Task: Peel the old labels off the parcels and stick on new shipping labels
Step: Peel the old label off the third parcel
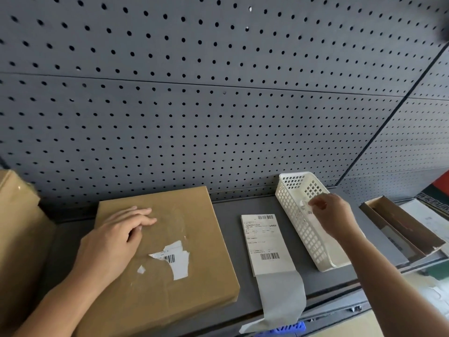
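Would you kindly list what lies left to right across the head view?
Tall cardboard box, flat parcel under the left hand, new shipping label, white basket where the right hand pinches a label scrap, open brown box.

Pegboard (pixel 218 93) beyond all fingertips: dk grey, even rows of blk round holes. Parcel (pixel 155 288) under left fingers (pixel 138 215): plain brown cardbd. Old label remnant (pixel 179 263) just below them: white w/ blk barcode. Scrap (pixel 303 205) pinched in right fingers (pixel 318 203): whitish. Basket (pixel 298 234) under those: cream, square-hole grid. New label (pixel 267 239) btwn both sets of fingers: white, blk barcodes + text, grey backing.
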Demonstrator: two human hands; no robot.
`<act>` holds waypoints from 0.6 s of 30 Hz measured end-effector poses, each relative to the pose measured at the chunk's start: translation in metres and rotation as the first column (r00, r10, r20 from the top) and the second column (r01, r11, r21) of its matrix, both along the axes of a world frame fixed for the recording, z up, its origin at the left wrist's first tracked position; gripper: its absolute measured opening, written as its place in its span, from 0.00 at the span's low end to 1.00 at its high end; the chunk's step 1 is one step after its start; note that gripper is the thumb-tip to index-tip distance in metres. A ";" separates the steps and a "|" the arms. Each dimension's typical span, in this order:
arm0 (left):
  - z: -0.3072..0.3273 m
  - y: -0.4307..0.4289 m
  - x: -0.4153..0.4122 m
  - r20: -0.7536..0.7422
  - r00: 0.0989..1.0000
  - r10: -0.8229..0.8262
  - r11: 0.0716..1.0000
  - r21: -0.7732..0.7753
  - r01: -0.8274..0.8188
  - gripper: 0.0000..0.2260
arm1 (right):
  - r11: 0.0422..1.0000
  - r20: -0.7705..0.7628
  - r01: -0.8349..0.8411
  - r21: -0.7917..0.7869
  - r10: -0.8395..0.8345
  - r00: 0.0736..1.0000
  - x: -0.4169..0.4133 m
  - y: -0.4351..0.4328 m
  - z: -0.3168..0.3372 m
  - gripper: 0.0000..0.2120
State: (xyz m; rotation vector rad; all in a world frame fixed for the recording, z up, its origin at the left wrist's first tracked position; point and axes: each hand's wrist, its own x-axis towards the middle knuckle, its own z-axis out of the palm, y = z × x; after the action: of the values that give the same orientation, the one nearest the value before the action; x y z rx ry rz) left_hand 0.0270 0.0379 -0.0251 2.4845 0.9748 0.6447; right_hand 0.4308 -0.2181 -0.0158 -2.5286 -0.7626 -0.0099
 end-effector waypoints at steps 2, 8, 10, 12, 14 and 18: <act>0.001 -0.001 0.001 -0.002 1.000 0.014 1.000 0.001 -0.014 0.16 | 0.999 0.002 -0.035 0.036 0.035 0.999 -0.014 0.010 0.013 0.08; -0.002 0.002 0.000 -0.006 1.000 0.016 1.000 0.001 -0.016 0.15 | 0.921 0.014 -0.348 0.175 0.351 0.936 -0.107 0.057 0.043 0.10; -0.002 0.002 -0.001 -0.007 1.000 0.024 1.000 -0.006 -0.024 0.15 | 0.835 0.013 -0.524 0.171 0.530 0.848 -0.149 0.073 0.042 0.12; -0.002 0.002 -0.002 -0.007 1.000 0.030 0.999 -0.017 -0.030 0.15 | 0.716 -0.024 -0.672 0.188 0.687 0.726 -0.189 0.086 0.038 0.11; -0.002 0.002 -0.002 0.003 1.000 0.030 0.999 -0.033 -0.030 0.15 | 0.601 -0.069 -0.780 0.174 0.798 0.599 -0.220 0.099 0.029 0.09; 0.000 0.001 -0.003 -0.041 0.999 0.028 1.000 -0.004 -0.028 0.14 | 0.476 -0.060 -0.878 0.056 0.879 0.473 -0.250 0.121 0.007 0.12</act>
State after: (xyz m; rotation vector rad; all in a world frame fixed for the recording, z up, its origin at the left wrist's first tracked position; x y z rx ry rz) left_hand 0.0242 0.0390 -0.0253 2.4931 1.0273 0.6013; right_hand 0.1805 -0.0974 -0.0090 -1.7872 -1.9349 0.4355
